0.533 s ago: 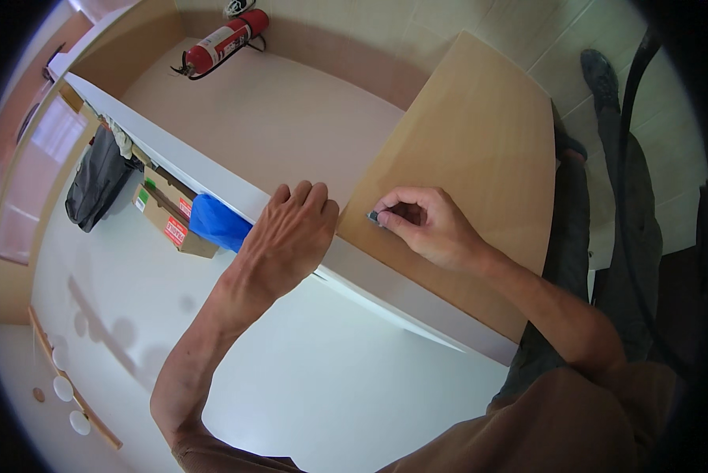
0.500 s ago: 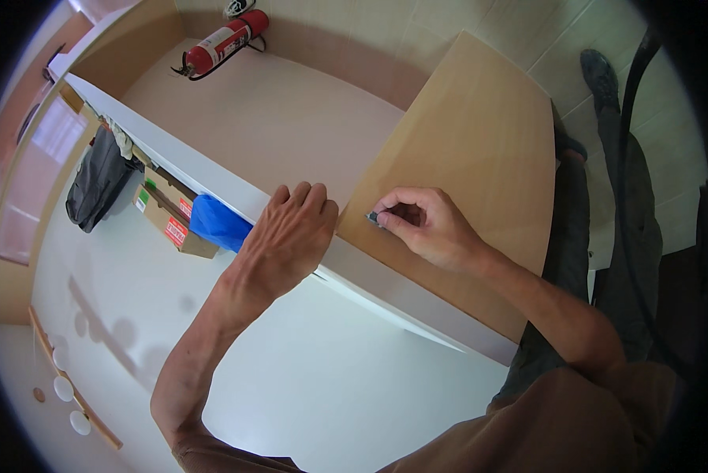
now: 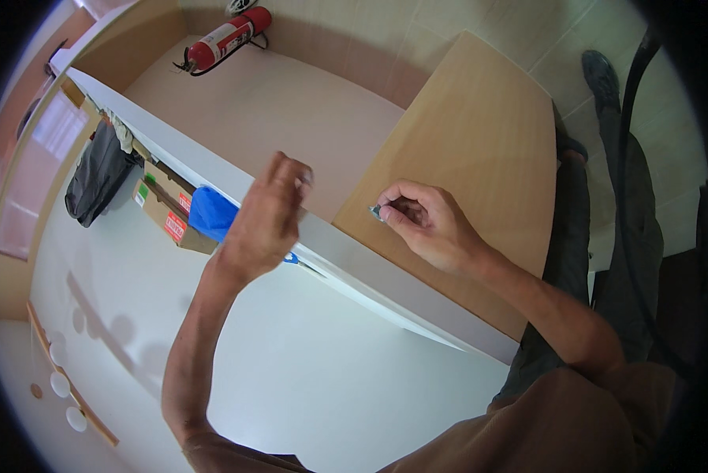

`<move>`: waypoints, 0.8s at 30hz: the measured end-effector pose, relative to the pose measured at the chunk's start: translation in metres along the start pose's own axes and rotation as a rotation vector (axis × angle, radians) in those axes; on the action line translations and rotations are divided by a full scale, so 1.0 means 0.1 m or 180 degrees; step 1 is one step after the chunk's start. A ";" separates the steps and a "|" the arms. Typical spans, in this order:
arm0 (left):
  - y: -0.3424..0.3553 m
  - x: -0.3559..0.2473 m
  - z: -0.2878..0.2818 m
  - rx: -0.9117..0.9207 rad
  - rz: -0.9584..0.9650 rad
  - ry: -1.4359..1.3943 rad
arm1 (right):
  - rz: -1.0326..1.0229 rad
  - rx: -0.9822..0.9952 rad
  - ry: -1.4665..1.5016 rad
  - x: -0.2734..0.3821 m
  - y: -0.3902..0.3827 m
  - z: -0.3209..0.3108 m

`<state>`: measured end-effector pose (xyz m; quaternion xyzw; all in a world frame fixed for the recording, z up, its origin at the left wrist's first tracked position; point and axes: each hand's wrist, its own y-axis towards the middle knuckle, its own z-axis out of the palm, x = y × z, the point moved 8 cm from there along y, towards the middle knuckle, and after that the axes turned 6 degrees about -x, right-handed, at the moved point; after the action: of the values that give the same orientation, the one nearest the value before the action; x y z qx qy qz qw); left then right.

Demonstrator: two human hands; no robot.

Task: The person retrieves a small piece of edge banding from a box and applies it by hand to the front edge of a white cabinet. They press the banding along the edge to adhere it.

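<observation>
My right hand [image 3: 433,225] is over the wooden panel [image 3: 472,134]. Its thumb and forefinger pinch a small dark, silvery piece [image 3: 375,212], too small to name. My left hand [image 3: 271,213], slightly blurred, is raised above the white edge strip [image 3: 362,256] left of the panel. Its fingers are curled together; a pale spot shows at the tips, and whatever they may hold cannot be made out. Just below that hand, part of a blue-handled tool [image 3: 292,258] lies by the white edge, with a thin pale length pointing right.
A red fire extinguisher [image 3: 228,39] lies on the pale surface at the far left. Beyond the white edge are a blue bag [image 3: 210,213], a cardboard box [image 3: 165,209] and a dark bag [image 3: 98,177]. Someone's leg and shoe [image 3: 601,79] show at the far right.
My left hand has lifted off the panel's corner and moved left and away, its fingers curling in. The blue-handled tool has come into sight. My right hand has hardly moved and keeps its pinch.
</observation>
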<state>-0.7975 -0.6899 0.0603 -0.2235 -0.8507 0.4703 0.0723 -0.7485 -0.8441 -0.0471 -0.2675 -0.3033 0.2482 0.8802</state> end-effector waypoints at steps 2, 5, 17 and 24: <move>-0.07 0.06 -0.23 -0.0753 -0.0343 -0.0682 | -0.0279 -0.0213 0.0405 0.03 -0.01 0.04; -0.30 0.50 -0.44 -0.1635 -0.0428 -0.0709 | -0.0722 0.0008 -0.0156 0.24 0.04 0.11; -0.28 0.82 -0.30 -0.3732 -0.0258 -0.1668 | -0.1316 -0.0126 -0.1100 0.50 0.02 0.37; -0.30 0.82 -0.31 -0.3877 -0.0155 -0.1623 | -0.0889 -0.0327 -0.1164 0.50 0.04 0.41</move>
<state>-0.8694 -0.6430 0.0952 -0.0869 -0.9599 -0.0586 -0.2601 -0.7423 -0.7982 -0.0019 -0.2180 -0.5040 0.1526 0.8217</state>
